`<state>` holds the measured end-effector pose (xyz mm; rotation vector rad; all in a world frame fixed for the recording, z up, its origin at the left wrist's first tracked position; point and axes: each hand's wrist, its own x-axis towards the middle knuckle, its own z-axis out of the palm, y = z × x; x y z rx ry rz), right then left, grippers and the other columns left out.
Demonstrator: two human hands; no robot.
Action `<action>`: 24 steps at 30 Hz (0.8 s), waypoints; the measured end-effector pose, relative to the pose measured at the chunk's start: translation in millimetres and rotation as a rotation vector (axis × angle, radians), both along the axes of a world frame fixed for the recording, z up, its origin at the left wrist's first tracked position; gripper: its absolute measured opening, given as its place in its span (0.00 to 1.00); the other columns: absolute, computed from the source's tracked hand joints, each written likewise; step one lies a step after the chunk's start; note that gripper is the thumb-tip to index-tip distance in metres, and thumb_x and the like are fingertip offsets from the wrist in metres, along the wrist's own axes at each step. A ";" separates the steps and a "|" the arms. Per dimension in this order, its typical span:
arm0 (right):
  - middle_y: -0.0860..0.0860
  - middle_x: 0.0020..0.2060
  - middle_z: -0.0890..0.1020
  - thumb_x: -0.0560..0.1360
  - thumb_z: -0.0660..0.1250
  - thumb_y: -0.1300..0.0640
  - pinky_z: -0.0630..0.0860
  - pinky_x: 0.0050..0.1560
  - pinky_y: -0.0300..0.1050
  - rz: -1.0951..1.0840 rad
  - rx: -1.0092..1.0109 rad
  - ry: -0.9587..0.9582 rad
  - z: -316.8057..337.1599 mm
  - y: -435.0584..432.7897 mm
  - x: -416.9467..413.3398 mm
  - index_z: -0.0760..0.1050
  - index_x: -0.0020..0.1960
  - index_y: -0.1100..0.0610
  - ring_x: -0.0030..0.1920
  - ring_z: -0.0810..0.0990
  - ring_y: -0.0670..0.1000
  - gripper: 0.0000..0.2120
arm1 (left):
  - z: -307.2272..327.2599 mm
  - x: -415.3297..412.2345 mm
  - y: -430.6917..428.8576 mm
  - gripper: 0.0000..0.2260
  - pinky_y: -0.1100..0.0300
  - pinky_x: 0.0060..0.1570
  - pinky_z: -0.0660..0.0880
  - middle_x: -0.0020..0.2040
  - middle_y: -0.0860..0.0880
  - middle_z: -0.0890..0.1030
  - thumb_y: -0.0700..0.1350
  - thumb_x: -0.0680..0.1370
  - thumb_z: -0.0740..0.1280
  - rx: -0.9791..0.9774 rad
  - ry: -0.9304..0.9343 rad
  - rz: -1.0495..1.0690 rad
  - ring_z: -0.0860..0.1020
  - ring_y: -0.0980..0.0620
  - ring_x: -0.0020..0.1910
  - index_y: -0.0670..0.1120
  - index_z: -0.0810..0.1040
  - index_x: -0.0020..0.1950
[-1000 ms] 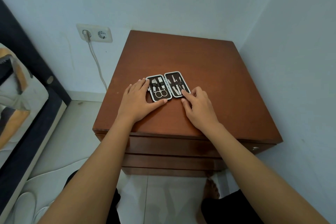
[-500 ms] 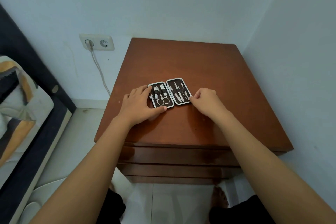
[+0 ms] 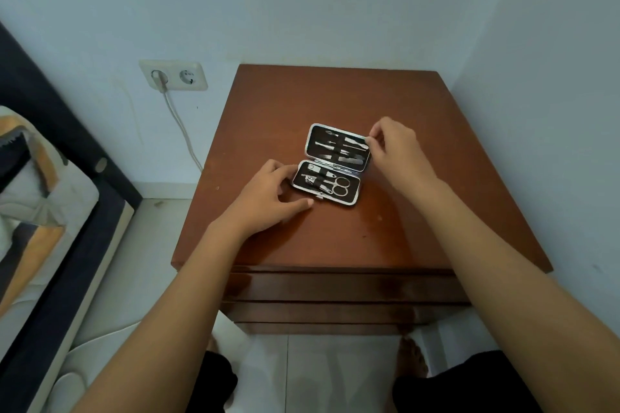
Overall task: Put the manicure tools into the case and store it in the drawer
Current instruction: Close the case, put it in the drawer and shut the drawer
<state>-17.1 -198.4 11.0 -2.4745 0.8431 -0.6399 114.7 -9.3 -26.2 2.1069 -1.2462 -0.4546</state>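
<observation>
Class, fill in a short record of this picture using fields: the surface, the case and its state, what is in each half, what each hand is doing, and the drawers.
surface: brown wooden nightstand, in a room corner
case: manicure case, lying open and flat on the top
far half: slim metal tools under straps
near half: small scissors and other tools, too small to name
left hand: left hand rests at the near half's left edge
right hand: right hand pinches the far half's right corner
drawers: drawer fronts shut
</observation>
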 end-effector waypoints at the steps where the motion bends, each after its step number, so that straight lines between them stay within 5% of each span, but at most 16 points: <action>1: 0.51 0.43 0.75 0.77 0.61 0.60 0.74 0.46 0.51 0.045 -0.018 -0.051 1.2 1.3 -2.7 0.71 0.45 0.58 0.42 0.73 0.51 0.03 | -1.1 -2.6 -2.4 0.24 0.75 0.42 0.68 0.52 0.52 0.70 0.51 0.72 0.71 -0.029 -0.006 0.018 0.71 0.60 0.41 0.49 0.71 0.67; 9: 0.52 0.46 0.75 0.75 0.64 0.63 0.78 0.52 0.48 0.284 -0.072 -0.176 -30.1 21.2 -35.0 0.74 0.48 0.59 0.48 0.76 0.50 0.03 | -11.5 -18.3 -15.5 0.16 0.63 0.38 0.66 0.46 0.51 0.76 0.51 0.71 0.72 -0.153 0.004 0.255 0.72 0.55 0.39 0.48 0.77 0.56; 13: 0.50 0.48 0.75 0.76 0.63 0.57 0.75 0.54 0.48 0.232 -0.030 -0.109 -38.5 26.4 -34.2 0.76 0.53 0.57 0.50 0.74 0.49 0.07 | -13.6 -26.7 -13.7 0.22 0.69 0.38 0.66 0.47 0.51 0.75 0.53 0.71 0.72 -0.213 -0.018 0.267 0.70 0.57 0.39 0.47 0.75 0.62; 18: 0.51 0.55 0.75 0.76 0.63 0.52 0.70 0.61 0.44 0.087 0.075 -0.089 -41.2 32.9 -18.7 0.75 0.61 0.59 0.58 0.73 0.50 0.16 | -15.0 -32.6 -16.2 0.27 0.54 0.53 0.73 0.48 0.53 0.72 0.57 0.76 0.64 -0.219 -0.020 0.317 0.73 0.53 0.47 0.46 0.69 0.71; 24: 0.52 0.57 0.75 0.75 0.66 0.55 0.66 0.57 0.35 -0.006 0.101 -0.125 -46.6 39.1 -13.2 0.76 0.61 0.60 0.59 0.73 0.49 0.16 | -19.1 -31.1 -20.1 0.25 0.50 0.54 0.74 0.50 0.50 0.72 0.54 0.77 0.64 -0.189 -0.050 0.334 0.74 0.50 0.51 0.45 0.69 0.70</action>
